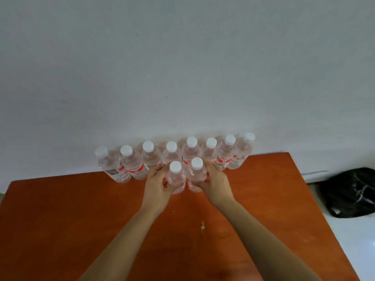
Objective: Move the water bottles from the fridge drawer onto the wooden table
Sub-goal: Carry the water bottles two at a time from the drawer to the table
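Several clear water bottles with white caps and red labels stand in a row (129, 161) along the far edge of the wooden table (81, 209), against the wall. In front of that row stand two more bottles side by side. My left hand (157, 185) grips the left bottle (175, 175) around its body. My right hand (215, 183) grips the right bottle (196, 171) the same way. Both bottles are upright with their bases at the tabletop. The fridge drawer is out of view.
A pale wall (182, 67) rises directly behind the bottle row. A black plastic bag (351, 193) lies on the white floor to the right of the table. A small pale speck (202, 225) marks the tabletop between my forearms.
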### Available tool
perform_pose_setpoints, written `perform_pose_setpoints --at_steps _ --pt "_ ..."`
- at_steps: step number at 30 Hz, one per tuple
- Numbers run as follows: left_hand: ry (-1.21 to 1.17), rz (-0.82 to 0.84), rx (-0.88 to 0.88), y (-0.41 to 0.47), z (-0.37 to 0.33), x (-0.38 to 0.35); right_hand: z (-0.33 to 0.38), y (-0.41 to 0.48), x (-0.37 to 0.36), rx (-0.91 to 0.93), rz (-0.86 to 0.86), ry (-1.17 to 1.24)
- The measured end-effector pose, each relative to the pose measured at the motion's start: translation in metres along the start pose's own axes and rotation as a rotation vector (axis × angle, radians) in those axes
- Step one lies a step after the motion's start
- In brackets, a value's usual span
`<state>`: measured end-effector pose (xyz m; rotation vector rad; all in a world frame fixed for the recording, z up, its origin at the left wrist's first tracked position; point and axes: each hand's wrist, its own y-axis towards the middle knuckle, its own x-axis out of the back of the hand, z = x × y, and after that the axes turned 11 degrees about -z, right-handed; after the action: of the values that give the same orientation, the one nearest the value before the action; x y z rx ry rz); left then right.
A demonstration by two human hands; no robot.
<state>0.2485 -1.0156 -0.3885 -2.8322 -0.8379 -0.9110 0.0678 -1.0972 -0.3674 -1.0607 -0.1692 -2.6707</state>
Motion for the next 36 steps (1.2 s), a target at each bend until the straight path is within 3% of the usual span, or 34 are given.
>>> perform_pose_setpoints --at_steps 12,17,22,29,36 --pt "-0.028 0.066 -0.033 0.009 0.023 -0.013 -0.015 0.005 -0.019 -0.056 0.019 0.100" --pt "0.018 0.009 -0.009 -0.001 0.000 -0.007 -0.008 -0.006 -0.015 0.003 -0.009 -0.039" --pt "0.095 -0.026 -0.146 -0.019 -0.038 0.008 -0.007 -0.031 0.021 0.076 -0.085 -0.070" --pt "0.129 -0.086 -0.382 -0.074 -0.134 -0.004 -0.021 -0.108 0.128 0.106 -0.360 -0.110" --pt "-0.013 0.025 -0.670 -0.216 -0.273 -0.075 -0.082 -0.285 0.288 0.008 -0.788 -0.133"
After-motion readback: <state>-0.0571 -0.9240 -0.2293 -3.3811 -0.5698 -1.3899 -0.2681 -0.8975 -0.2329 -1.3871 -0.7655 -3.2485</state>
